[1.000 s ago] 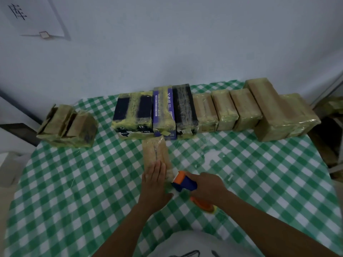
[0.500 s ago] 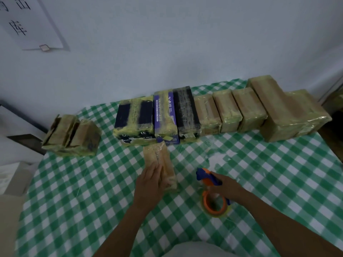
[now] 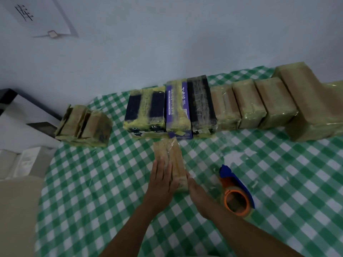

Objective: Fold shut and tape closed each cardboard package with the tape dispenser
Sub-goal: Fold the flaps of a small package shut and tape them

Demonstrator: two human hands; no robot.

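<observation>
Head view, left hand (image 3: 163, 179) flat on glossy taped cardboard package (image 3: 171, 154), checked tablecloth (image 3: 92, 182)

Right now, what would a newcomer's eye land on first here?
Both hands on the small cardboard package at the centre of the green checked tablecloth: the left hand lies flat on its top, the right hand touches its near end. Just right of them the orange-and-blue tape dispenser lies on the cloth, unheld. Behind, a row of taped packages lines the far edge.

Green-and-white checked tablecloth (image 3: 259, 164) — brown packages (image 3: 248, 106) (one purple (image 3: 179, 106)) — orange-and-blue tape dispenser (image 3: 235, 190).
</observation>
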